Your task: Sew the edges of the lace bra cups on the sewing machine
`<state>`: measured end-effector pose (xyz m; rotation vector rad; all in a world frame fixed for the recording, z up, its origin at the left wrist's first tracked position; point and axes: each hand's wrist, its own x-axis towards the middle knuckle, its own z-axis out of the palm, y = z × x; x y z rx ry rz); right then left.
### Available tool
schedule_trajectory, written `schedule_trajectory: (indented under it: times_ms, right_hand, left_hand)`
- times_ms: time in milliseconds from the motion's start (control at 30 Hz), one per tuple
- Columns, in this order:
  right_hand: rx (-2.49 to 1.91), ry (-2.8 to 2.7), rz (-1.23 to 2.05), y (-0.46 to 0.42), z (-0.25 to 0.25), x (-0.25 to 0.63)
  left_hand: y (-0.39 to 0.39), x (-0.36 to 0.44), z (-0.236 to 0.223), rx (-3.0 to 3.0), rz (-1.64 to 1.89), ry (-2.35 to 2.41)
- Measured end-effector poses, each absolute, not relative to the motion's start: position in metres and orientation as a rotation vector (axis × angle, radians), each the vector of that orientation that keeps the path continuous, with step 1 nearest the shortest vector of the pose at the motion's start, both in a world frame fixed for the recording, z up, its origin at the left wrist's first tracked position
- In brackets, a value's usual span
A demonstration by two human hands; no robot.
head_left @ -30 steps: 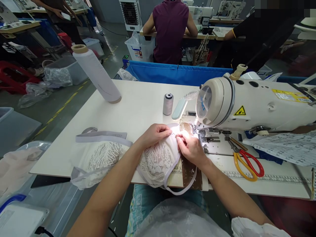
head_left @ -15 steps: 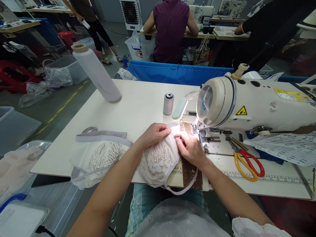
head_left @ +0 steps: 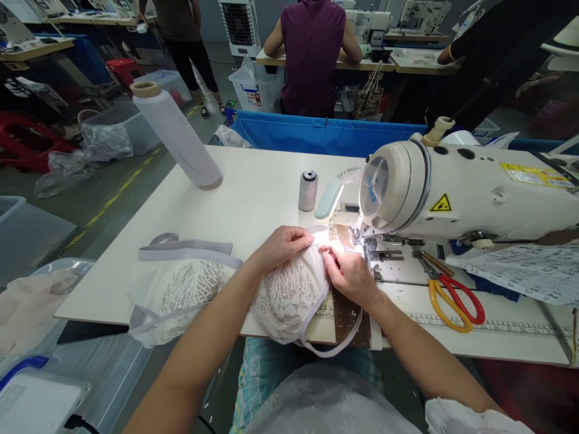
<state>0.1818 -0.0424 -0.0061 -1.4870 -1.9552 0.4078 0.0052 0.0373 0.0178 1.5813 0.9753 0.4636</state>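
Note:
A white lace bra cup [head_left: 289, 295] with pale grey elastic edging lies at the table's front edge, just left of the needle of a cream sewing machine [head_left: 452, 193]. My left hand [head_left: 283, 244] rests on the cup's upper edge with fingers curled, pinching the fabric. My right hand [head_left: 350, 271] pinches the same edge close to the lit presser foot [head_left: 362, 244]. A loose elastic strap [head_left: 337, 343] hangs off the table front.
More lace pieces [head_left: 181, 289] lie at the left. A tall white roll [head_left: 174, 132], a thread spool [head_left: 308, 190] and red-and-yellow scissors [head_left: 447, 295] are on the table. A printed sheet [head_left: 525, 271] lies right. Other people work at benches behind a blue bin [head_left: 325, 134].
My hands have barely shifted on the cup's edge. In the background a person has walked further left to right across the aisle.

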Motion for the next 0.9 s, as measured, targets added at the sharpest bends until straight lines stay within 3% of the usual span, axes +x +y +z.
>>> schedule_trajectory:
  times_ms: [900]
  right_hand:
    - [-1.457, -1.960, 0.423, -0.0422, -0.0067, 0.1823]
  left_hand:
    - [0.0420, 0.0017, 0.0190, 1.528, 0.396, 0.851]
